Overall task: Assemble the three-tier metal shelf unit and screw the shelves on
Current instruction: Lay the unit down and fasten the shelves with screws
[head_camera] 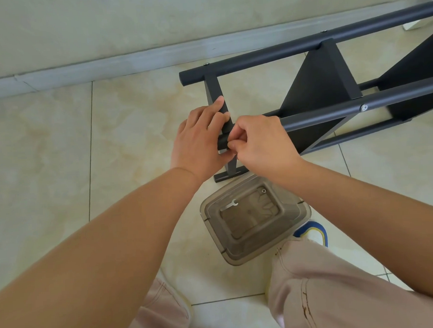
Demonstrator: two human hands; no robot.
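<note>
The black metal shelf unit (pixel 318 85) lies on its side on the tiled floor, its round posts running to the upper right. My left hand (pixel 199 137) grips the end shelf's edge and the end of the near post (pixel 356 105). My right hand (pixel 261 139) pinches something small at that post's end; what it holds is hidden by the fingers. A silver screw head (pixel 363 107) shows further along the near post.
A clear plastic box (pixel 255 219) stands on the floor below my hands, with a small flat wrench (pixel 229 205) and a screw (pixel 263 191) in it. My knees and a blue-and-yellow shoe (pixel 312 230) are at the bottom right. The wall's grey skirting (pixel 131 58) runs behind.
</note>
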